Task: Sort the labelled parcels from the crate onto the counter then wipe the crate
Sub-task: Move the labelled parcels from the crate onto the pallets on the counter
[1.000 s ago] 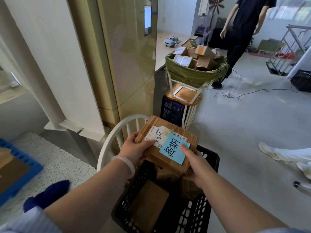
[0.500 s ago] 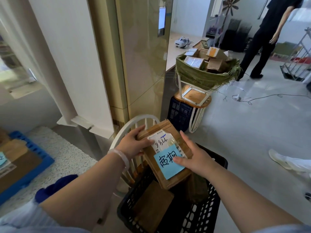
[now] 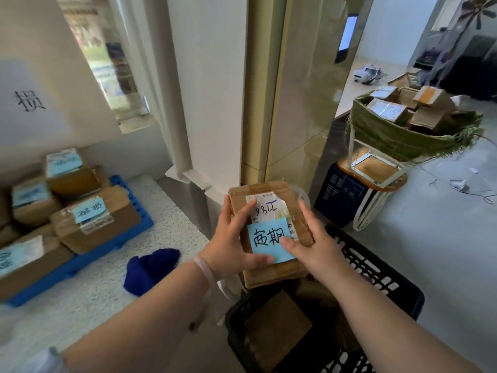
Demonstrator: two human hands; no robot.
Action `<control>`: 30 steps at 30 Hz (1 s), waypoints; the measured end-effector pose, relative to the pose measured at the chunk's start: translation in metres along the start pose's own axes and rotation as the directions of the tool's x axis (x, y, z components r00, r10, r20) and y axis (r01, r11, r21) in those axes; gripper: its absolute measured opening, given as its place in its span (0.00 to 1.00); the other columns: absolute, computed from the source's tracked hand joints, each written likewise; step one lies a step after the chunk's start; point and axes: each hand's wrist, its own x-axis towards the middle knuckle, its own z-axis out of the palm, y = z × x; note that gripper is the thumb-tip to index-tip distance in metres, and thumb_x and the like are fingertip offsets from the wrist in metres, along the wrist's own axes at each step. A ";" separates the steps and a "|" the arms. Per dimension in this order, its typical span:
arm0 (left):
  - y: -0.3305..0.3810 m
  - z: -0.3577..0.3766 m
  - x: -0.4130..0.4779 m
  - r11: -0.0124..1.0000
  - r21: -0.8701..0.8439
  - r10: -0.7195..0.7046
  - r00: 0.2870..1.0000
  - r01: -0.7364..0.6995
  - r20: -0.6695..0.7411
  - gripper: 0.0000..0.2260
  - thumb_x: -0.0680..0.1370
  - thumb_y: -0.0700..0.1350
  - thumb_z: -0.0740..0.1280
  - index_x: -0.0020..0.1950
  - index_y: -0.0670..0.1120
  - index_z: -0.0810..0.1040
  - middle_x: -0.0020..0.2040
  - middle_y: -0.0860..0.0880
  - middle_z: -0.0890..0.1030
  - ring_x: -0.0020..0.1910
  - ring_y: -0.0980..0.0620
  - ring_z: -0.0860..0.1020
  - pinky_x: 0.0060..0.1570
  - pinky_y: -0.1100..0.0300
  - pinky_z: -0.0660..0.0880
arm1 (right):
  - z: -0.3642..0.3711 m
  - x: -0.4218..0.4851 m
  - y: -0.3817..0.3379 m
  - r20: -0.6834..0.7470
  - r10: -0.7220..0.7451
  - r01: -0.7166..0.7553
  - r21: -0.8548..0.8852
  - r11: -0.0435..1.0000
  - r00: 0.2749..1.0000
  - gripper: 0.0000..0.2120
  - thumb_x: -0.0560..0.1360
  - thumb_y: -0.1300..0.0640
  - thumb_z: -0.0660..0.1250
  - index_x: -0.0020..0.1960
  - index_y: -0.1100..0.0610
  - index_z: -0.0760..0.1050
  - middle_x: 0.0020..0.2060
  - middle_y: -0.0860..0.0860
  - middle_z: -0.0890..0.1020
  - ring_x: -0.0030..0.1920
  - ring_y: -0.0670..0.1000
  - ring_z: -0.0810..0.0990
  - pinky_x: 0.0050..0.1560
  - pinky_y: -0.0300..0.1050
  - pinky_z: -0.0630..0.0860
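Note:
I hold a brown cardboard parcel (image 3: 271, 273) with a white shipping label and a blue handwritten note, above the near left corner of the black plastic crate (image 3: 387, 281). My left hand (image 3: 231, 243) grips its left side with the thumb on the blue note. On the parcel's right side, my right hand (image 3: 314, 243) has its fingers over the note's edge. Another brown parcel (image 3: 274, 329) lies inside the crate. Left of me is the speckled white counter (image 3: 88, 297), where a blue tray (image 3: 80, 262) carries several parcels (image 3: 94, 222) with blue notes. A dark blue cloth (image 3: 150, 267) lies on the counter.
A white pillar and gold panel (image 3: 269, 103) rise behind the parcel. At the right a green-lined basket (image 3: 408, 141) of small boxes sits on a white stool over a dark crate (image 3: 338, 192). Cables trail across the grey floor (image 3: 435, 238).
The view swung left, bringing the counter, blue tray and cloth into sight. Both hands carried the parcel up and leftward off the crate toward the counter edge. The standing person left view.

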 end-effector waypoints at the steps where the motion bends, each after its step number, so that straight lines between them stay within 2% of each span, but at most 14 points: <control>1: -0.003 -0.009 -0.008 1.000 0.005 -0.013 0.999 0.014 -0.031 0.50 0.63 0.60 0.79 0.77 0.64 0.52 0.77 0.57 0.34 0.78 0.55 0.42 0.76 0.57 0.56 | 0.010 0.000 -0.007 0.023 -0.015 0.015 0.006 1.000 1.000 0.42 0.74 0.43 0.71 0.75 0.29 0.47 0.64 0.42 0.71 0.60 0.48 0.76 0.50 0.44 0.82; 3: -0.007 -0.027 -0.023 0.996 -0.043 -0.088 0.991 0.085 -0.098 0.47 0.64 0.57 0.80 0.75 0.67 0.55 0.76 0.61 0.36 0.78 0.54 0.46 0.75 0.53 0.61 | 0.030 -0.002 -0.023 0.057 -0.056 0.054 0.029 0.998 0.997 0.40 0.75 0.44 0.69 0.75 0.29 0.47 0.62 0.40 0.71 0.57 0.45 0.77 0.48 0.42 0.82; 6: -0.021 -0.059 -0.051 0.988 -0.080 -0.143 0.974 0.130 -0.175 0.46 0.58 0.67 0.77 0.71 0.72 0.56 0.75 0.64 0.46 0.78 0.48 0.49 0.72 0.43 0.65 | 0.064 -0.008 -0.049 0.099 -0.138 0.138 0.006 0.990 0.985 0.37 0.77 0.46 0.67 0.75 0.29 0.48 0.57 0.38 0.72 0.53 0.41 0.76 0.43 0.37 0.81; 8: -0.034 -0.086 -0.076 0.988 -0.045 -0.155 0.970 0.149 -0.186 0.47 0.58 0.70 0.76 0.71 0.74 0.53 0.75 0.62 0.50 0.78 0.48 0.51 0.72 0.42 0.64 | 0.094 -0.014 -0.067 0.146 -0.175 0.178 -0.008 0.984 0.974 0.35 0.78 0.46 0.66 0.75 0.29 0.49 0.61 0.41 0.72 0.55 0.42 0.77 0.44 0.38 0.82; 11: -0.049 -0.134 -0.124 0.978 -0.013 -0.205 0.961 0.206 -0.184 0.48 0.59 0.66 0.78 0.69 0.77 0.49 0.76 0.61 0.48 0.78 0.50 0.50 0.73 0.45 0.63 | 0.151 -0.022 -0.093 0.216 -0.233 0.236 0.016 0.972 0.948 0.32 0.78 0.47 0.67 0.72 0.26 0.53 0.66 0.44 0.71 0.60 0.45 0.77 0.50 0.45 0.83; 13: -0.058 -0.170 -0.163 0.964 -0.009 -0.262 0.943 0.266 -0.207 0.49 0.62 0.59 0.80 0.70 0.75 0.49 0.77 0.60 0.46 0.78 0.52 0.47 0.74 0.47 0.62 | 0.197 -0.033 -0.114 0.271 -0.271 0.276 0.019 0.961 0.924 0.32 0.78 0.47 0.67 0.71 0.25 0.53 0.67 0.45 0.69 0.62 0.46 0.75 0.52 0.45 0.82; 15: -0.069 -0.207 -0.208 0.950 -0.006 -0.304 0.916 0.313 -0.261 0.49 0.64 0.53 0.81 0.72 0.71 0.49 0.78 0.59 0.45 0.78 0.53 0.49 0.74 0.51 0.63 | 0.250 -0.048 -0.134 0.321 -0.320 0.338 -0.002 0.941 0.891 0.33 0.78 0.46 0.66 0.73 0.26 0.51 0.70 0.44 0.65 0.64 0.46 0.72 0.52 0.42 0.82; 17: -0.081 -0.241 -0.256 0.941 -0.014 -0.325 0.891 0.338 -0.317 0.49 0.66 0.51 0.80 0.73 0.70 0.50 0.78 0.60 0.44 0.77 0.53 0.52 0.73 0.53 0.64 | 0.304 -0.063 -0.153 0.363 -0.358 0.384 -0.001 0.923 0.860 0.33 0.79 0.46 0.65 0.74 0.27 0.49 0.70 0.42 0.62 0.64 0.44 0.70 0.44 0.33 0.80; 19: -0.094 -0.270 -0.304 0.931 -0.034 -0.349 0.861 0.363 -0.369 0.48 0.66 0.49 0.80 0.74 0.69 0.51 0.77 0.62 0.45 0.76 0.54 0.54 0.72 0.56 0.65 | 0.354 -0.078 -0.172 0.403 -0.394 0.412 0.047 0.910 0.826 0.33 0.79 0.48 0.66 0.73 0.26 0.51 0.69 0.42 0.63 0.62 0.43 0.71 0.41 0.30 0.78; 23: -0.116 -0.316 -0.388 0.899 -0.096 -0.414 0.762 0.426 -0.498 0.46 0.67 0.50 0.80 0.74 0.67 0.54 0.75 0.58 0.54 0.73 0.56 0.59 0.64 0.72 0.68 | 0.440 -0.110 -0.205 0.484 -0.435 0.415 0.155 0.897 0.759 0.33 0.78 0.50 0.67 0.73 0.27 0.55 0.68 0.44 0.67 0.61 0.44 0.74 0.52 0.45 0.82; 24: -0.120 -0.325 -0.408 0.890 -0.106 -0.429 0.733 0.444 -0.529 0.45 0.67 0.50 0.80 0.73 0.68 0.54 0.73 0.59 0.56 0.72 0.57 0.60 0.63 0.72 0.68 | 0.460 -0.119 -0.211 0.512 -0.429 0.396 0.178 0.901 0.744 0.32 0.78 0.50 0.67 0.73 0.27 0.55 0.68 0.44 0.68 0.62 0.45 0.75 0.53 0.46 0.82; 26: -0.128 -0.339 -0.445 0.869 -0.130 -0.459 0.679 0.478 -0.573 0.44 0.67 0.51 0.79 0.71 0.70 0.54 0.70 0.60 0.59 0.70 0.59 0.61 0.68 0.63 0.69 | 0.496 -0.138 -0.220 0.563 -0.419 0.371 0.205 0.906 0.712 0.31 0.78 0.49 0.68 0.69 0.24 0.55 0.67 0.44 0.69 0.63 0.45 0.75 0.56 0.48 0.81; 28: -0.135 -0.347 -0.476 0.846 -0.157 -0.491 0.630 0.510 -0.602 0.44 0.67 0.51 0.80 0.70 0.70 0.54 0.69 0.59 0.58 0.70 0.57 0.62 0.66 0.67 0.68 | 0.526 -0.154 -0.227 0.597 -0.422 0.369 0.218 0.904 0.682 0.31 0.78 0.50 0.68 0.68 0.24 0.56 0.67 0.43 0.69 0.61 0.43 0.74 0.56 0.43 0.80; 30: -0.143 -0.354 -0.500 0.818 -0.197 -0.534 0.586 0.541 -0.609 0.44 0.67 0.50 0.80 0.71 0.69 0.54 0.68 0.56 0.57 0.68 0.56 0.62 0.55 0.77 0.69 | 0.552 -0.165 -0.231 0.633 -0.414 0.371 0.208 0.905 0.654 0.31 0.78 0.51 0.67 0.71 0.28 0.56 0.66 0.43 0.69 0.58 0.39 0.74 0.50 0.35 0.78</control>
